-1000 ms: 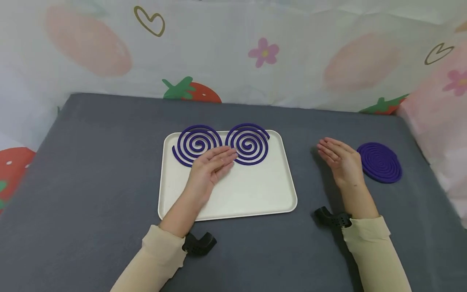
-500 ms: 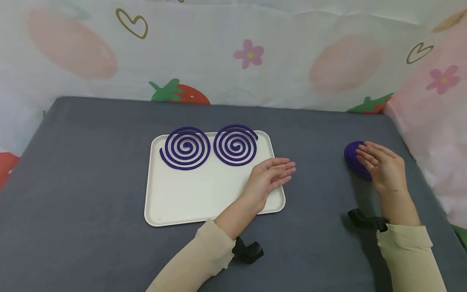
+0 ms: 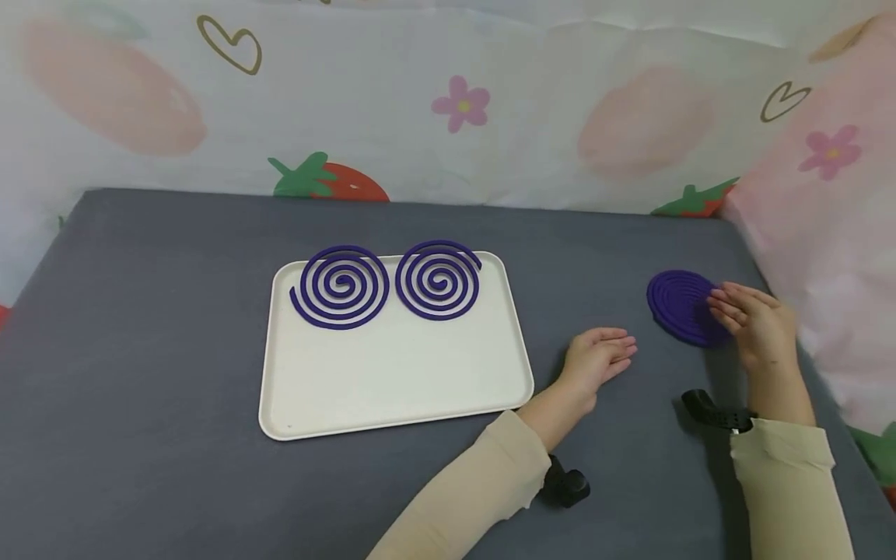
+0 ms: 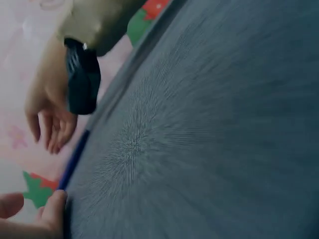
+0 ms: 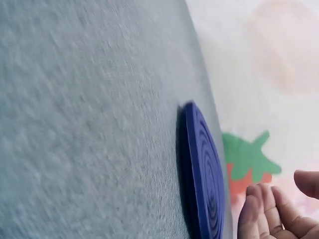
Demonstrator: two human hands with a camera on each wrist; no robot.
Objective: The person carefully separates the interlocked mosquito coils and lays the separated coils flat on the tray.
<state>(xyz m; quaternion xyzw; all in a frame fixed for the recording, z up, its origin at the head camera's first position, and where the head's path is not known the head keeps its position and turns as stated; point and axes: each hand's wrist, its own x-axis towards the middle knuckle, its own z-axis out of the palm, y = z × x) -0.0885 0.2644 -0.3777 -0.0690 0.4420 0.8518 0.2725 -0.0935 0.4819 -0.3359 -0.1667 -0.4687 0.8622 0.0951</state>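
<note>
Two purple mosquito coils lie side by side at the far end of a white tray point(image 3: 392, 381): the left coil point(image 3: 341, 282) and the right coil point(image 3: 439, 281), their far rims overlapping its edge. A tightly wound purple mosquito coil point(image 3: 682, 307) lies flat on the grey table to the right. My right hand point(image 3: 761, 330) hovers at that coil's right side, fingers extended and holding nothing. In the right wrist view its fingers point(image 5: 266, 214) are apart from the wound coil point(image 5: 205, 174). Between tray and wound coil is my left hand point(image 3: 595, 362), fingers fairly straight and nothing in them.
A grey cloth covers the table point(image 3: 154, 327). Behind it hangs a white curtain point(image 3: 532, 148) printed with strawberries, flowers and hearts; a pink part runs along the right side. Each wrist wears a black camera mount, such as the right mount point(image 3: 714, 412).
My left hand has moved right, from over the tray to the table beside it. My right hand has gone right, across the wound coil to its right side. The view has turned slightly right.
</note>
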